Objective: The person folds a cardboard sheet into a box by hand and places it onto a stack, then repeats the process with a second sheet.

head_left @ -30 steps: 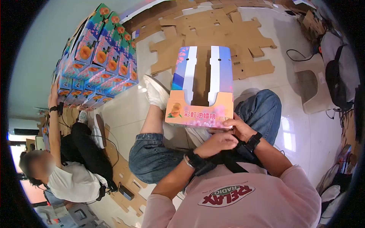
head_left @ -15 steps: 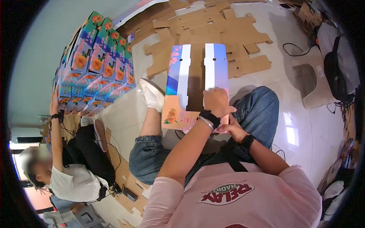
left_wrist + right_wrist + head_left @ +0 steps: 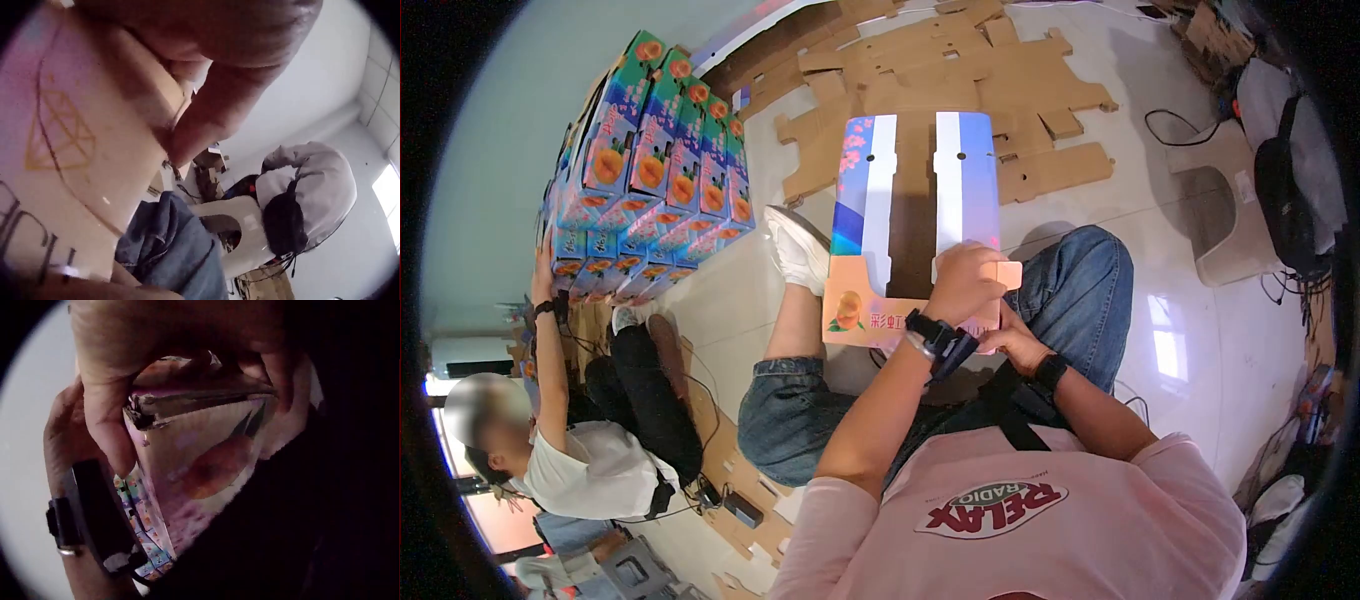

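A printed cardboard peach carton [image 3: 849,215] stands in front of my crossed legs, its orange front panel toward me and its top partly open along a long gap. My left hand [image 3: 968,280] reaches across the front panel and grips the near right corner, where a small orange flap [image 3: 1007,275] sticks out. In the left wrist view its thumb [image 3: 206,115] bends against the edge of the printed panel [image 3: 69,144]. My right hand [image 3: 1018,345] holds the lower right front corner. The right wrist view shows thumb [image 3: 112,440] and fingers around the carton's layered edge [image 3: 206,406].
Several matching cartons [image 3: 650,160] are stacked at the left wall, where another person [image 3: 600,450] sits with one hand against them. Flattened cardboard [image 3: 960,70] covers the floor ahead. At right stand a beige stool [image 3: 1225,215] and a dark bag [image 3: 1280,200].
My left hand has gone from in front of the carton up onto its right front corner. The small flap now juts out at the right. The carton sits slightly further left in view.
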`<state>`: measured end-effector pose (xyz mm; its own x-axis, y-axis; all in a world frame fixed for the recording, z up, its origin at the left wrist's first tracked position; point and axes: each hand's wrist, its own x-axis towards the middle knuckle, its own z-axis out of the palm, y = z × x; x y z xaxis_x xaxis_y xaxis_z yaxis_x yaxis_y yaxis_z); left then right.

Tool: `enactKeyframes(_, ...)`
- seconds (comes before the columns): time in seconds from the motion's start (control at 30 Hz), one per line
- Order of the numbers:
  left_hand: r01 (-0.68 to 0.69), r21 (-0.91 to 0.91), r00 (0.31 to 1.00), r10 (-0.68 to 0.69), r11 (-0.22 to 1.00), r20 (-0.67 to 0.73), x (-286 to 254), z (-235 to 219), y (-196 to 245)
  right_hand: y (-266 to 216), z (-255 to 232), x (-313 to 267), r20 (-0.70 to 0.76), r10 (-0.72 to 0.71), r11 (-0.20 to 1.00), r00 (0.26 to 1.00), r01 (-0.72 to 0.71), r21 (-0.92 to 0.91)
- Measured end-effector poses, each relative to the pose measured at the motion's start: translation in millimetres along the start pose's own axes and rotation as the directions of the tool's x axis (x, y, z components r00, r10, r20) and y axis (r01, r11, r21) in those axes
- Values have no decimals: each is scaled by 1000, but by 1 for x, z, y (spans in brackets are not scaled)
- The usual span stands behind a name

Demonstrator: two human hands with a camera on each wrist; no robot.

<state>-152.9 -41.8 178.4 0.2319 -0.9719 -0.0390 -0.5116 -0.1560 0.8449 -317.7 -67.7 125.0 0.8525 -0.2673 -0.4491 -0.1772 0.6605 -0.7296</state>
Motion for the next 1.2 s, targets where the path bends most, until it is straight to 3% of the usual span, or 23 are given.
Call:
enactKeyframes(0.1,-96,-69,981,83,993,-175,-28,-14,-3,-1,-2,3,29,32,996,999,-34,80)
enactKeyframes(0.13,-39,119,985,58,992,-164,-43,-31,0,-6,2,0,35,34,997,999,-36,71)
enactKeyframes(0.2,61,187,918,18,980,-396,-73,-54,3,-17,10,-7,29,45,994,999,-47,98)
enactKeyframes(0.27,289,345,833,-57,893,-551,-111,-82,-24,-12,4,-5,23,78,995,997,-79,60)
enactKeyframes(0.3,301,338,821,-62,892,-568,-126,-93,-30,-8,1,-2,6,104,994,995,-104,36)
enactKeyframes(0.33,267,-158,806,-311,951,-504,-140,-101,-34,-6,0,-1,8,101,995,995,-101,3)
enactKeyframes(0.37,205,-617,809,-486,760,-330,-153,-108,-39,-1,-2,1,21,108,994,994,-107,-12)
enactKeyframes(0.4,194,-622,801,-488,759,-346,-166,-110,-49,3,-6,3,28,79,997,996,-79,1)
enactKeyframes(0.47,385,-817,752,-659,429,8,-186,-105,-71,-3,1,-2,-14,43,999,999,-42,26)
enactKeyframes(0.5,370,-826,754,-657,425,0,-189,-102,-72,-9,3,-5,-10,45,999,999,-45,9)
enactKeyframes(0.57,166,-902,894,-447,399,-34,-193,-87,-72,-19,0,-14,-26,-22,1000,999,22,-13)
enactKeyframes(0.63,146,-919,905,-424,366,-25,-193,-73,-70,-37,-3,-23,-55,-51,998,997,49,-46)
enactKeyframes(0.7,103,-894,902,-421,436,-101,-187,-52,-67,-59,-11,-26,-90,-83,987,992,70,-144)
enactKeyframes(0.77,75,-925,880,-461,372,-114,-178,-26,-64,-82,-1,-29,-145,-109,977,983,79,-200)
enactKeyframes(0.87,22,-972,826,-552,232,-113,-169,-4,-62,-107,19,-28,-353,-571,697,742,210,-686)
enactKeyframes(0.9,12,-975,827,-551,222,-115,-167,-1,-62,-114,30,-25,-346,-572,688,744,206,-696)
enactKeyframes(0.93,4,-979,832,-544,203,-109,-167,1,-63,-118,41,-19,-206,-598,631,774,297,-717)
enactKeyframes(0.97,-3,-983,835,-541,183,-103,-169,1,-65,-120,54,-12,-63,-611,576,789,388,-720)
enactKeyframes(1.0,-9,-984,832,-544,180,-107,-171,2,-67,-120,71,-3,-57,-607,574,793,388,-721)
enactKeyframes(1.07,23,-956,836,-531,291,-142,-171,3,-71,-116,108,17,236,-444,307,864,394,-866)
enactKeyframes(1.13,5,-950,839,-518,313,-166,-172,-2,-64,-98,129,48,413,-393,209,822,517,-830)
enactKeyframes(1.17,-6,-942,845,-503,335,-184,-174,-3,-61,-90,139,58,419,-388,209,821,521,-828)
enactKeyframes(1.2,-11,-943,841,-507,334,-189,-175,-3,-61,-83,152,67,427,-288,26,857,453,-891)
